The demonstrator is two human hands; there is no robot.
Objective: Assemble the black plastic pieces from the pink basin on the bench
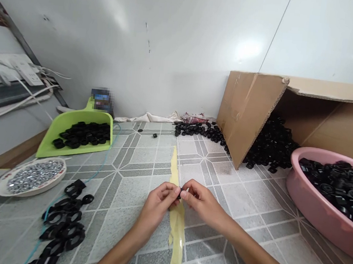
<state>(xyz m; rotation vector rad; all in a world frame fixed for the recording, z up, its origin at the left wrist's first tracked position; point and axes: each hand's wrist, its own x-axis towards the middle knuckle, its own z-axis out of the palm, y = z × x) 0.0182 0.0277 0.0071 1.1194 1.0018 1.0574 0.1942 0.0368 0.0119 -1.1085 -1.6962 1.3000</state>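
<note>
Close together over the middle of the tiled-pattern surface, my left hand [164,196] and my right hand [199,197] pinch one small black part [180,192] between their fingertips. Most of that part is covered by the fingers, so its exact shape is hidden. Beneath the hands runs a yellow strip [176,241] along the surface. To the left lies a strung-out pile of black ring-shaped parts [65,217]. A white dish [3,191] beyond it holds many small shiny metal pieces [37,175].
A green dustpan [48,137] with black parts stands at the back left. On the right, a tipped cardboard box [244,114] spills black parts [272,144] beside a pink basin [302,195] full of them. Cables and a power strip [26,72] are at far left.
</note>
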